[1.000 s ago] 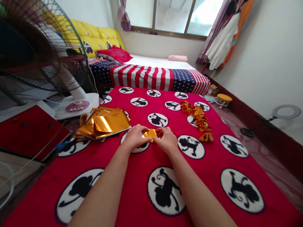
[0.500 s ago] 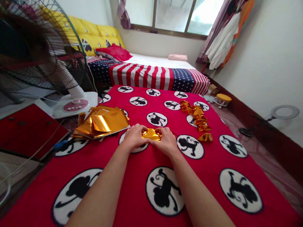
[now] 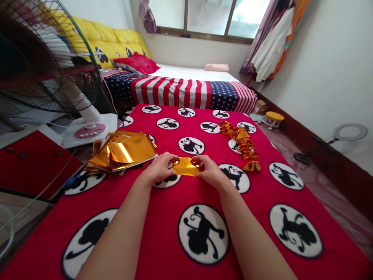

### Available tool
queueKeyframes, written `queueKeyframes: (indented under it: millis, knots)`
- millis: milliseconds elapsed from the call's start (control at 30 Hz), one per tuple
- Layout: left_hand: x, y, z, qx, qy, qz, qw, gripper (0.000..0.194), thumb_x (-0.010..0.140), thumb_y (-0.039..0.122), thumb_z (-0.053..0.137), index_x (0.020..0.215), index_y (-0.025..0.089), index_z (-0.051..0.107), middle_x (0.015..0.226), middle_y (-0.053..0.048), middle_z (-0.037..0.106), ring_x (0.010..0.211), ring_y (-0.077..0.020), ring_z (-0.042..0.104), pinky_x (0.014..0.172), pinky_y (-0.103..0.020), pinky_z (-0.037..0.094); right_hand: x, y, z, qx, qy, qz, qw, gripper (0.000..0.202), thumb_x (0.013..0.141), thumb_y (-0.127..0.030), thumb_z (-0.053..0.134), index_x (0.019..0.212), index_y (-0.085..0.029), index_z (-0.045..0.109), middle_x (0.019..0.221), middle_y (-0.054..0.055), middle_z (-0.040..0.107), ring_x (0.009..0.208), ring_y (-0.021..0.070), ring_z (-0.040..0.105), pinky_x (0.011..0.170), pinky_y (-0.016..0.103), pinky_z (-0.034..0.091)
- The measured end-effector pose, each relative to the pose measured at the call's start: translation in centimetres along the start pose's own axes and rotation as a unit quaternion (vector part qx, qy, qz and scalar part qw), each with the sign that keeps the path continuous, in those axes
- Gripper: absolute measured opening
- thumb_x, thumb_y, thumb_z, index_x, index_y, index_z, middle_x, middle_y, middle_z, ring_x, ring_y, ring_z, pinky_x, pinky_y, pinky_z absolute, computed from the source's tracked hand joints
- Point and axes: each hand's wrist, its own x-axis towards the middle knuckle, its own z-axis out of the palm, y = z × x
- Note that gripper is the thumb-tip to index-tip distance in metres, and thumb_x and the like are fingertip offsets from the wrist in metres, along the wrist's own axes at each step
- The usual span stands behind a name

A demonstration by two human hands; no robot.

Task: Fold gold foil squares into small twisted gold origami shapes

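Gold foil [image 3: 185, 166] is gleaming near the centre of the head view — the left hand [image 3: 161, 168] is pinching its left end, the right hand [image 3: 211, 170] its right end. A stack of gold sheets [image 3: 125, 151] is lying left of centre, and folded gold pieces [image 3: 246, 147] are forming a line right of centre — both resting on a red monkey-print cloth [image 3: 161, 237].

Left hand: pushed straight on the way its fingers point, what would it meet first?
The folded gold foil piece, already held at one end by the left hand; past it, probably the right hand, though depth is unclear.
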Motion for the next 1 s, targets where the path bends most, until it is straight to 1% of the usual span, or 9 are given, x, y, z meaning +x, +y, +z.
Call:
queueKeyframes:
  millis: [200, 333, 433, 533, 567, 633, 733, 833, 1000]
  knots:
    - [0.0, -0.3, -0.2, -0.043, -0.016, 0.019, 0.999, 0.05, 0.068, 0.025, 0.066, 0.117, 0.017, 0.066, 0.107, -0.006, 0.065, 0.095, -0.0207, 0.061, 0.086, -0.031, 0.049, -0.1, -0.5, -0.5, 0.034, -0.017, 0.01, 0.999, 0.057, 0.053, 0.005, 0.049, 0.105, -0.015, 0.063, 0.099, 0.004, 0.062, 0.075, 0.0113, 0.056, 0.063, 0.02, 0.048]
    - [0.2, 0.3, 0.8, -0.024, 0.054, -0.045, 0.997, 0.036, 0.075, 0.04, 0.065, 0.104, 0.02, 0.072, 0.099, -0.005, 0.066, 0.087, -0.02, 0.062, 0.079, -0.031, 0.049, 0.4, -0.5, -0.4, 0.048, 0.005, 0.041, 0.998, 0.052, 0.054, 0.003, 0.049, 0.101, -0.014, 0.065, 0.092, 0.004, 0.068, 0.07, 0.0123, 0.059, 0.059, 0.021, 0.047]
    - [0.2, 0.9, 1.3, 0.027, 0.083, -0.065, 0.994, 0.034, 0.069, 0.035, 0.071, 0.1, 0.022, 0.072, 0.095, -0.004, 0.067, 0.088, -0.021, 0.062, 0.078, -0.031, 0.047, 0.6, -1.1, 0.0, 0.043, 0.095, 0.085, 0.991, 0.039, 0.063, -0.004, 0.052, 0.097, -0.013, 0.068, 0.085, 0.006, 0.07, 0.068, 0.0156, 0.062, 0.066, 0.028, 0.052]
    - [0.2, 1.2, 1.4, 0.044, 0.079, -0.068, 0.994, 0.034, 0.069, 0.035, 0.072, 0.101, 0.022, 0.072, 0.096, -0.004, 0.067, 0.09, -0.0214, 0.062, 0.077, -0.03, 0.047, 0.0, -2.7, 1.6, 0.012, 0.2, -0.007, 0.98, 0.036, 0.074, -0.021, 0.059, 0.108, -0.014, 0.066, 0.106, 0.011, 0.069, 0.093, 0.0222, 0.065, 0.09, 0.037, 0.05]
    - [0.3, 1.2, 1.4, 0.047, 0.077, -0.067, 0.994, 0.034, 0.07, 0.035, 0.071, 0.101, 0.022, 0.072, 0.097, -0.004, 0.067, 0.091, -0.0215, 0.062, 0.078, -0.03, 0.047, -0.4, -3.4, 2.5, 0.029, 0.189, -0.045, 0.981, 0.043, 0.079, -0.027, 0.058, 0.119, -0.013, 0.062, 0.117, 0.013, 0.066, 0.107, 0.0238, 0.062, 0.097, 0.038, 0.047]
    - [0.3, 1.1, 1.3, 0.059, 0.072, -0.068, 0.993, 0.032, 0.073, 0.034, 0.068, 0.102, 0.021, 0.071, 0.098, -0.005, 0.068, 0.092, -0.022, 0.062, 0.078, -0.03, 0.047, -1.2, -4.6, 4.4, 0.044, 0.11, -0.087, 0.989, 0.058, 0.089, -0.04, 0.049, 0.14, -0.013, 0.046, 0.142, 0.016, 0.051, 0.133, 0.0252, 0.046, 0.11, 0.042, 0.036]
    - [0.5, 0.9, 1.3, 0.082, 0.061, -0.074, 0.992, 0.024, 0.079, 0.03, 0.061, 0.098, 0.019, 0.07, 0.096, -0.007, 0.067, 0.089, -0.0221, 0.063, 0.076, -0.031, 0.047, -2.3, -5.9, 6.8, -0.005, -0.016, -0.106, 0.994, 0.084, 0.09, -0.053, 0.047, 0.153, -0.006, 0.017, 0.157, 0.019, 0.026, 0.146, 0.0264, 0.023, 0.119, 0.045, 0.018]
    - [0.5, 0.8, 1.4, 0.089, 0.061, -0.067, 0.992, 0.022, 0.08, 0.027, 0.058, 0.097, 0.02, 0.069, 0.096, -0.007, 0.067, 0.089, -0.0213, 0.062, 0.077, -0.03, 0.047, -2.9, -5.9, 7.7, -0.087, -0.036, -0.086, 0.992, 0.097, 0.087, -0.063, 0.048, 0.154, -0.004, 0.009, 0.161, 0.017, 0.01, 0.149, 0.0261, 0.008, 0.121, 0.044, 0.011]
    - [0.3, 0.9, 1.5, 0.06, 0.079, -0.061, 0.993, 0.029, 0.075, 0.031, 0.066, 0.102, 0.021, 0.07, 0.098, -0.005, 0.067, 0.091, -0.0202, 0.062, 0.079, -0.029, 0.047, -3.2, -4.3, 6.4, -0.221, -0.023, -0.041, 0.974, 0.093, 0.089, -0.068, 0.038, 0.153, -0.005, 0.017, 0.161, 0.015, 0.008, 0.15, 0.0256, 0.005, 0.121, 0.044, 0.008]
